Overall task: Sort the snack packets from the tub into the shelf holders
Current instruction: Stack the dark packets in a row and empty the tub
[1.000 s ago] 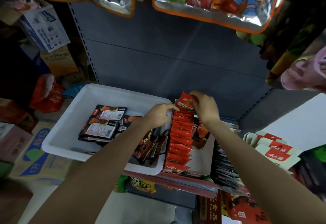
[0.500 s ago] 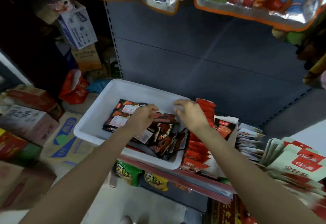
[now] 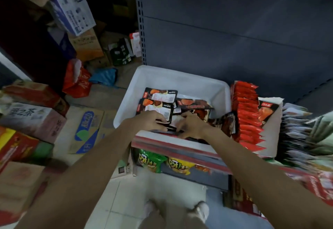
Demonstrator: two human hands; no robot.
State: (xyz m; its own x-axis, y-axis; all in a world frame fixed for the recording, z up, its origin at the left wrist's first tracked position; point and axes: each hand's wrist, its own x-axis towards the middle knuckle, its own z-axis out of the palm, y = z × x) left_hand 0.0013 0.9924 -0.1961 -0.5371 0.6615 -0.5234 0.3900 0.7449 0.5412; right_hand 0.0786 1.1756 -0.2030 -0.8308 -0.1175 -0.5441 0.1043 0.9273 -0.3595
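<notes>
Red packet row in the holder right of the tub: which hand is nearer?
Right. The right hand is in the white tub, on the side toward the red packet row; the left hand lies farther left, over the dark packets.

The shelf [image 3: 180,147] carries a white tub [image 3: 180,79] beside a packet holder [image 3: 270,138].

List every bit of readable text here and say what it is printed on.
"之茶": pink carton on the floor, left; the character before it is blurred.
"呀!土豆": green bag and yellow bag under the shelf.
"脉动", probably: flattened carton with blue print.
Too small or blurred: labels on the packets in the tub, red packets in the holder, red plastic bag.
</notes>
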